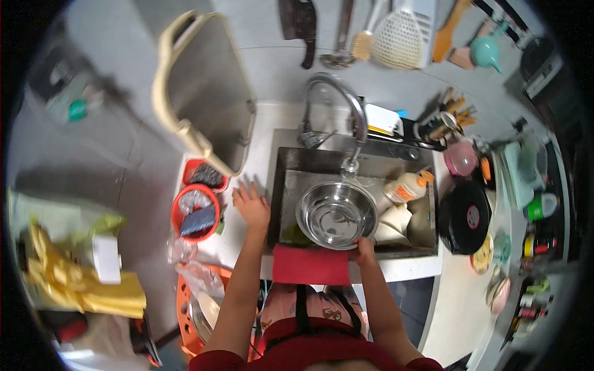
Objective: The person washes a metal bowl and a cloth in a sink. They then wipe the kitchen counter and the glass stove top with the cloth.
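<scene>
My right hand (365,251) grips the near right rim of a stainless steel bowl (308,218) in the sink (284,195). Clear liquid seems to lie in the bowl, just under the spray head of the gooseneck faucet (361,111); I cannot tell whether water is running. Fingers spread, my left hand (253,208) rests on the white countertop (241,250) left of the sink and holds nothing. To the bowl's right are a pump bottle (403,189) with an orange top and some pale pieces (394,222). A red cloth (311,265) hangs over the sink's front edge.
Left of my left hand are a red basket (174,218) with a blue sponge and a cutting board (213,88) leaning on the wall. An orange crate (184,320) stands below. A black pan (459,218) sits right of the sink. A cleaver (308,32) hangs above.
</scene>
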